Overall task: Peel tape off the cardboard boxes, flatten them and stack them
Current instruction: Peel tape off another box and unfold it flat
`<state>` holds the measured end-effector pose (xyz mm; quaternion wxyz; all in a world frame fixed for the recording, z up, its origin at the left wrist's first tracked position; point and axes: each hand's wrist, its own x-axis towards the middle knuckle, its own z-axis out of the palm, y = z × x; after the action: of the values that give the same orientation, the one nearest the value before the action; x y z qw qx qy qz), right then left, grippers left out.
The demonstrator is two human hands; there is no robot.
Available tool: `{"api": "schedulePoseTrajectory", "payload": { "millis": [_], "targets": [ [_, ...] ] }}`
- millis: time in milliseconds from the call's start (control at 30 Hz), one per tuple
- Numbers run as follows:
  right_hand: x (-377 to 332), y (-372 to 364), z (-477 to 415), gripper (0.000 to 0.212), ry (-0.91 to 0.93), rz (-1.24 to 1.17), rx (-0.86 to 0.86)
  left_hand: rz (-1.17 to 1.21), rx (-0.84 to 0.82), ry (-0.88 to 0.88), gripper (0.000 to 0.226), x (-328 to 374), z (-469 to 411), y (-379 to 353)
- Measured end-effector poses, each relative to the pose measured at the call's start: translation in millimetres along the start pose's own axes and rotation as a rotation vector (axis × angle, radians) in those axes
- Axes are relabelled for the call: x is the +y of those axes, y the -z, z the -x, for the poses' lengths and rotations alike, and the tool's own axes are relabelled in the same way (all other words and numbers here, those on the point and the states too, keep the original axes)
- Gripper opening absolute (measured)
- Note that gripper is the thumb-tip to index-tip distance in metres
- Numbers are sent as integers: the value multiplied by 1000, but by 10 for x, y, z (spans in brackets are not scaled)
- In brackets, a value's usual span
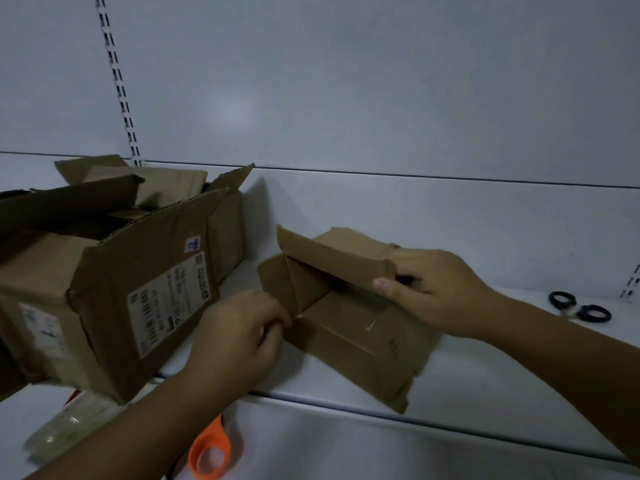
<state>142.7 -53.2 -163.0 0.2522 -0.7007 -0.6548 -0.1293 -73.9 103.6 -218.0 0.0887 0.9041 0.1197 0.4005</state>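
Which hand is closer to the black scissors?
Right. The right hand grips the flap of the small box, apart from the scissors lying to its right; the left hand pinches that box's edge farther left.

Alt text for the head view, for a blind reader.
Both hands work a small cardboard box on a shelf: left hand pinches its near corner, right hand grips a raised flap. A larger labelled box stands left, scissors right.

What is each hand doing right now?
Left hand: pinches the small box at its near corner.
Right hand: grips that box's raised flap.
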Motion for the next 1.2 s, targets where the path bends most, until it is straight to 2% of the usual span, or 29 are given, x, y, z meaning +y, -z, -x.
{"api": "schedulePoseTrajectory", "payload": {
  "millis": [67,133,200,267,333,433,500,567,633,700,800,933,1033,1200],
  "targets": [
    [-81,-115,-66,44,90,55,35,159,146,31,23,167,-189,63],
    [-147,-203,-92,31,126,57,48,295,228,143,22,311,-444,94],
    [-158,-270,-74,28,121,32,76,348,167,306,26,381,-711,58],
    [-143,-276,-41,29,77,-3,125,221,-46,391,24,387,-974,-7],
    [-93,-213,-7,35,66,-8,142,44,-329,384,22,389,-1232,-18],
    [14,-32,29,45,101,-63,67,-168,-751,318,56,445,-1551,32],
    [96,37,39,47,23,-197,34,-326,-888,265,67,437,-1615,-38],
    [167,-18,37,50,5,-141,13,-341,-971,288,75,346,-1571,-188],
    [187,-167,49,56,8,-39,-82,-272,-980,304,78,178,-1465,-341],
    [148,-314,32,62,22,62,-164,-200,-895,325,77,-18,-1342,-434],
    [71,-445,-61,65,60,187,-179,-179,-753,340,77,-238,-1134,-513],
    [57,-568,-139,61,105,225,-189,-39,-700,373,97,-364,-987,-558],
    [67,-549,-51,56,144,226,-119,-148,-735,326,102,-344,-952,-581],
    [202,-203,-19,49,69,62,-55,-398,-817,222,87,-23,-1041,-566]
  ]
}}
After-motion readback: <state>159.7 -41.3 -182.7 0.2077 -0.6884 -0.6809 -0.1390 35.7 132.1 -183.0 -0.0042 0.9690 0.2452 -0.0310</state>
